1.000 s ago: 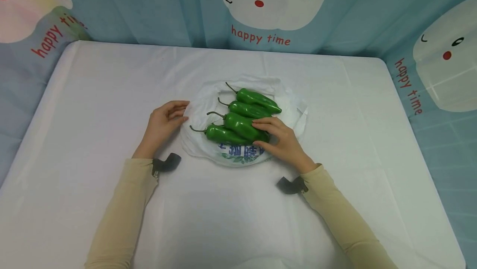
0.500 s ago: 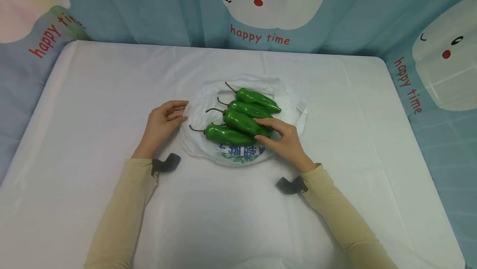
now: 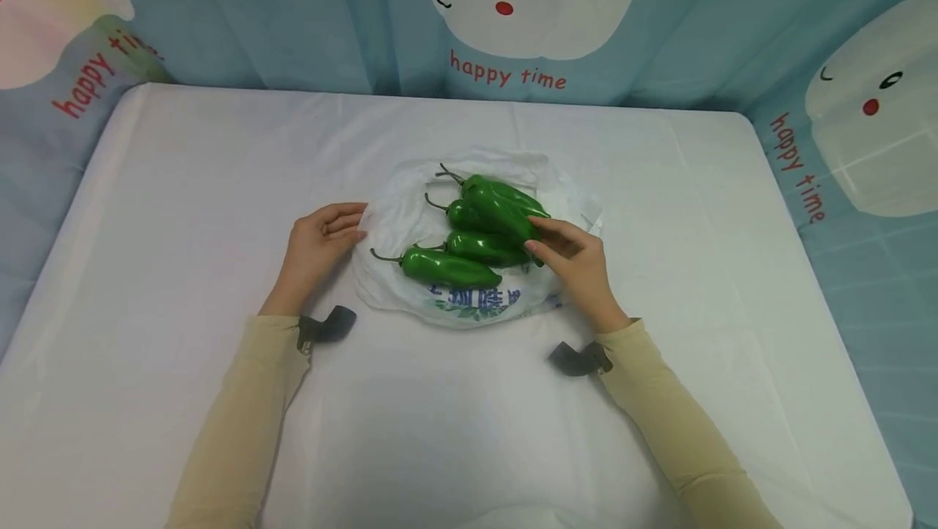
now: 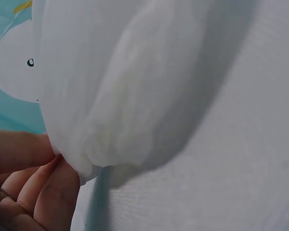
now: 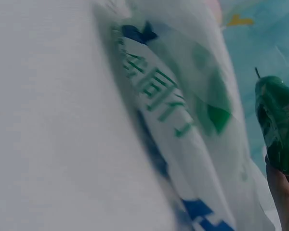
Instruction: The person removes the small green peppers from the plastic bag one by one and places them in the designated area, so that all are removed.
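Between right thumb and fingers hangs a long green pepper (image 3: pixel 506 212), gripped near its tip. My right hand (image 3: pixel 580 264) holds it above the other peppers, and in the right wrist view the same pepper (image 5: pixel 278 120) shows clear of the bag. Several more green peppers, such as the front pepper (image 3: pixel 449 268), lie on a white plastic bag (image 3: pixel 392 195) with its top spread around them. The raised pepper partly hides the back ones. My left hand (image 3: pixel 318 248) pinches the bag's left rim; the left wrist view shows thumb and finger together on the bag (image 4: pixel 135 86).
A white cloth covers the table (image 3: pixel 689 252). Blue printed curtains (image 3: pixel 293 16) hang along its back and sides. Dark wrist devices (image 3: pixel 330 324) stick out from both sleeves. A pale white thing (image 3: pixel 513 518) shows at the near edge.
My right hand has lifted one pepper from the pile and moved it up and slightly right, uncovering another beneath. The left hand keeps its place at the bag's rim.
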A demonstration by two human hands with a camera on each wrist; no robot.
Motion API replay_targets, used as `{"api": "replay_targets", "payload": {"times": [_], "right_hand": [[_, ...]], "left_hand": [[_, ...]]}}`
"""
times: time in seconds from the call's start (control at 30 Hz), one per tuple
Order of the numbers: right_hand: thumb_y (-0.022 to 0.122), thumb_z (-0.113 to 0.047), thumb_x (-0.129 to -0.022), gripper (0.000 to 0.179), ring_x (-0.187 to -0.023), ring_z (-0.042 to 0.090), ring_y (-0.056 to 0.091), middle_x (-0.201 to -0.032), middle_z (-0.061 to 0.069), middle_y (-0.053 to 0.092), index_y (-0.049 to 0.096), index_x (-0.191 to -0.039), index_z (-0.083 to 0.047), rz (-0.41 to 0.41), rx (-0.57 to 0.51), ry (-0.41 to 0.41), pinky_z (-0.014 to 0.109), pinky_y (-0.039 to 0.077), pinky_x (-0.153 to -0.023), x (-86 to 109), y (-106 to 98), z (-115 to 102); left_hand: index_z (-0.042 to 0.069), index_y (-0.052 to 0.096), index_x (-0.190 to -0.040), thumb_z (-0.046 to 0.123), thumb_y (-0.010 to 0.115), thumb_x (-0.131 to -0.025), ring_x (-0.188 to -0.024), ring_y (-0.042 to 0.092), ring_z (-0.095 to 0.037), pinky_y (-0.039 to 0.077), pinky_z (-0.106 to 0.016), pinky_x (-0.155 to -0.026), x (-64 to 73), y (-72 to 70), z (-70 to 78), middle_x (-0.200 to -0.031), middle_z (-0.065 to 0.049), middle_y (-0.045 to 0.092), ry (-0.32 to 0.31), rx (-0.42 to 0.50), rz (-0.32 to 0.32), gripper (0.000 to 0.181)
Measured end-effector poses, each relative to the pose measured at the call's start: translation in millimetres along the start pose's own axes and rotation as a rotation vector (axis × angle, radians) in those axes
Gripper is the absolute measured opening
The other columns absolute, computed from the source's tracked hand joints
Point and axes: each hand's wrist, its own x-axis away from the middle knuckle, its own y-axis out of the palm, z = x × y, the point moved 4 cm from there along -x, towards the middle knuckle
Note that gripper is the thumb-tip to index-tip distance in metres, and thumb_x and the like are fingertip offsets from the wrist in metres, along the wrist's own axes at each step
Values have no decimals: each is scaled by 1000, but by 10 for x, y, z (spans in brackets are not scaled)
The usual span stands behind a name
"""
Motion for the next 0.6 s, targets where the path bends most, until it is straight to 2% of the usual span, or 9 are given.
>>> {"api": "replay_targets", "payload": {"times": [0.07, 0.2, 0.6], "right_hand": [[69, -4, -86, 33, -95, 14, 64, -111, 6, 66, 63, -117, 4, 54, -7, 29, 24, 52, -78, -23, -73, 14], [69, -10, -87, 34, -99, 18, 63, -109, 3, 66, 64, -118, 1, 138, -62, 74, 26, 51, -83, -54, -205, 43], [66, -5, -88, 23, -102, 21, 60, -108, 11, 64, 68, -110, 1, 322, -414, 157, 25, 51, -85, -179, -487, 125]], "left_hand": [[1, 57, -128, 7, 64, -90, -104, 63, -16, 48, -14, -83, -2, -1, -12, -117, -19, 62, -1, 11, 3, 39], [0, 57, -127, 8, 63, -91, -103, 63, -11, 48, -14, -84, -3, 1, -25, -117, -19, 62, 1, 33, 0, 38], [4, 57, -128, 15, 64, -91, -101, 63, -7, 47, -12, -83, 12, -9, -31, -117, -17, 63, -4, 35, 1, 39]]}}
